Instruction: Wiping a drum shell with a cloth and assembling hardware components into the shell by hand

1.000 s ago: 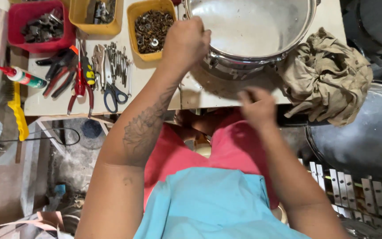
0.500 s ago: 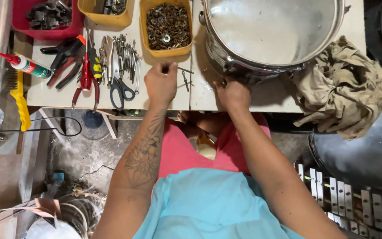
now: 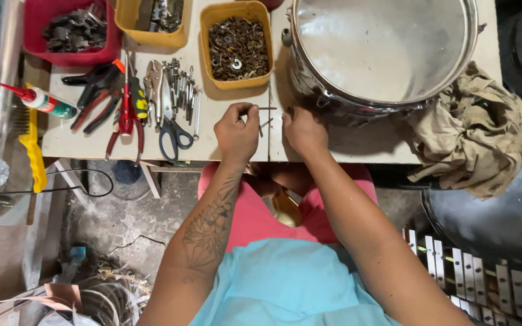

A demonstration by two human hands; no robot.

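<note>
A small repair workshop, cluttered and well used.

A pale worktop [image 3: 309,151] carries hand tools laid side by side: red-handled pliers [image 3: 125,118], scissors [image 3: 173,130] and a row of metal bits [image 3: 182,90]. Behind them stand plastic bins, a yellow bin [image 3: 237,45] of rusty washers and nuts and a red bin [image 3: 70,30] of dark metal parts. A sealant tube [image 3: 40,101] lies at the edge, a shiny metal drum [image 3: 382,54] sits beside a crumpled rag [image 3: 472,130], and the concrete floor [image 3: 122,223] below is rough and strewn with wire.
</note>
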